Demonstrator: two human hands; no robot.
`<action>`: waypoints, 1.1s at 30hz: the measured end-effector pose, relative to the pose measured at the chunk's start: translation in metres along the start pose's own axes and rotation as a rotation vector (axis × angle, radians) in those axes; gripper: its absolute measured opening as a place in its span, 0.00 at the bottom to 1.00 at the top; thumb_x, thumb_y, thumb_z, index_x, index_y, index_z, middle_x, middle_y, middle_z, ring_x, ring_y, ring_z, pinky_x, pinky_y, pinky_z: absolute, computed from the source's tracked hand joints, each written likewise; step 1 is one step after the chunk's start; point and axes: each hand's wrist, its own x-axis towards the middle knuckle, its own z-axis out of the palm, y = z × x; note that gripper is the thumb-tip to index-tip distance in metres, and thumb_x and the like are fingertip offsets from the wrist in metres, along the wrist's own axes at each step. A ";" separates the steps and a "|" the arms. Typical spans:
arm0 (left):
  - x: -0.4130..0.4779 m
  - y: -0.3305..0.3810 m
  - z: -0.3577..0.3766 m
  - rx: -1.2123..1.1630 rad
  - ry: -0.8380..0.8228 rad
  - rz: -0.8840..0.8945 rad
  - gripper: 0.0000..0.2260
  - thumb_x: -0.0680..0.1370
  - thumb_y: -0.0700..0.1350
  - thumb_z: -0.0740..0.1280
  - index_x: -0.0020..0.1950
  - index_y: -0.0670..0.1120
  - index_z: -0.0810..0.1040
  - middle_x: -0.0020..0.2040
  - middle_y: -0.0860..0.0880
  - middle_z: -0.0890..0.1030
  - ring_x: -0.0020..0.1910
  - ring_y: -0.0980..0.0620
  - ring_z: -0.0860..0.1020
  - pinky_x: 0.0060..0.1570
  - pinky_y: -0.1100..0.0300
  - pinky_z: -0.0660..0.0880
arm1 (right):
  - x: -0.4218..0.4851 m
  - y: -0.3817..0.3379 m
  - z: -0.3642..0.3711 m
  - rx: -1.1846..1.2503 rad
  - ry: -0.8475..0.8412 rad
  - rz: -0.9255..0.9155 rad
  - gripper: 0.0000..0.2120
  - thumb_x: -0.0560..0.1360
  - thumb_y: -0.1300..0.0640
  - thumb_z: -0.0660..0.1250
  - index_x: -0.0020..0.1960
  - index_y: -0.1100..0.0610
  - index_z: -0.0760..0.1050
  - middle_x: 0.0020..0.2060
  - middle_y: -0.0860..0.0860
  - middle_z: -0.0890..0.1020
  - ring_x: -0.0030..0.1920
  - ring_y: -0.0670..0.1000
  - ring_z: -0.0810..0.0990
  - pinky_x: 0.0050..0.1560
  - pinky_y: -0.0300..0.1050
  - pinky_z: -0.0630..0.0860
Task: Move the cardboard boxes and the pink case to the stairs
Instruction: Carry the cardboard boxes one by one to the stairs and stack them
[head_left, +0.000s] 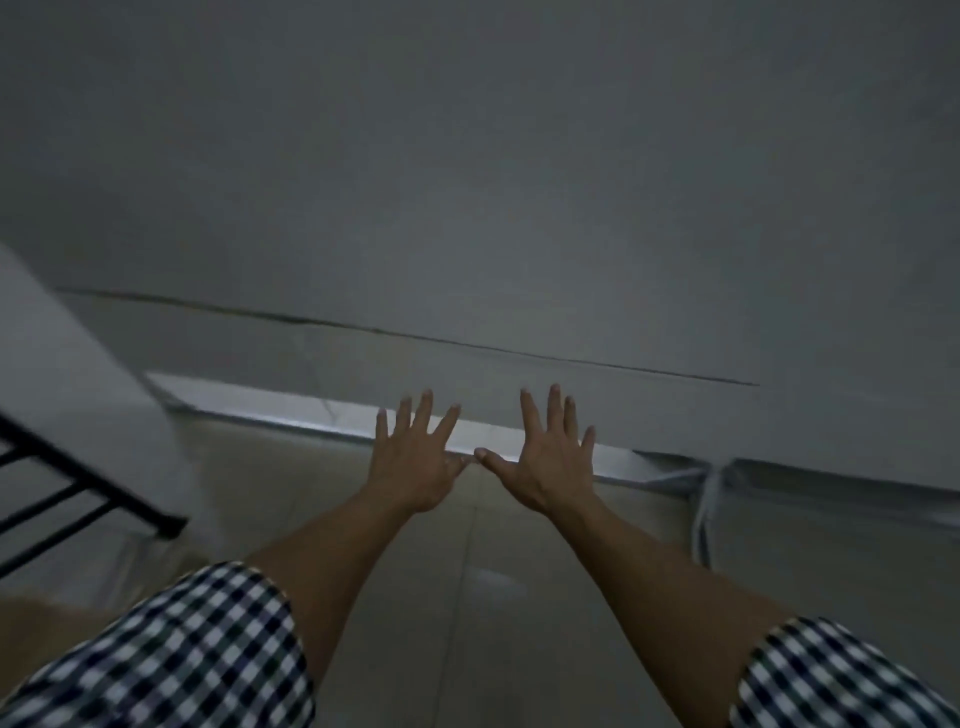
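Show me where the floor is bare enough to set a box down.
Bare tiled floor lies between the black railing at left and the white cables at right, up to the baseboard. Tightest beside the cables.

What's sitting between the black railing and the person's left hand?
In the head view, beyond the black railing comes the foot of a pale slanted wall, then bare tan floor up to the left hand.
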 end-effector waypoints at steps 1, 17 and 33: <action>0.004 0.027 -0.002 0.008 -0.005 0.053 0.34 0.80 0.68 0.49 0.81 0.57 0.42 0.81 0.46 0.40 0.80 0.42 0.42 0.75 0.40 0.40 | -0.010 0.025 -0.009 0.002 0.023 0.056 0.52 0.70 0.20 0.50 0.81 0.45 0.35 0.80 0.55 0.35 0.80 0.58 0.36 0.75 0.67 0.42; -0.094 0.485 0.004 0.081 -0.012 0.715 0.33 0.80 0.67 0.50 0.81 0.57 0.43 0.81 0.46 0.42 0.80 0.41 0.44 0.75 0.39 0.42 | -0.293 0.392 -0.132 0.057 0.305 0.713 0.53 0.69 0.20 0.54 0.82 0.47 0.42 0.81 0.56 0.41 0.80 0.59 0.41 0.76 0.69 0.47; -0.249 0.861 0.054 0.178 -0.048 1.319 0.35 0.78 0.70 0.48 0.81 0.56 0.45 0.82 0.45 0.45 0.80 0.40 0.45 0.75 0.38 0.42 | -0.571 0.643 -0.160 0.171 0.448 1.360 0.50 0.70 0.22 0.56 0.82 0.45 0.42 0.81 0.54 0.40 0.80 0.58 0.40 0.77 0.66 0.45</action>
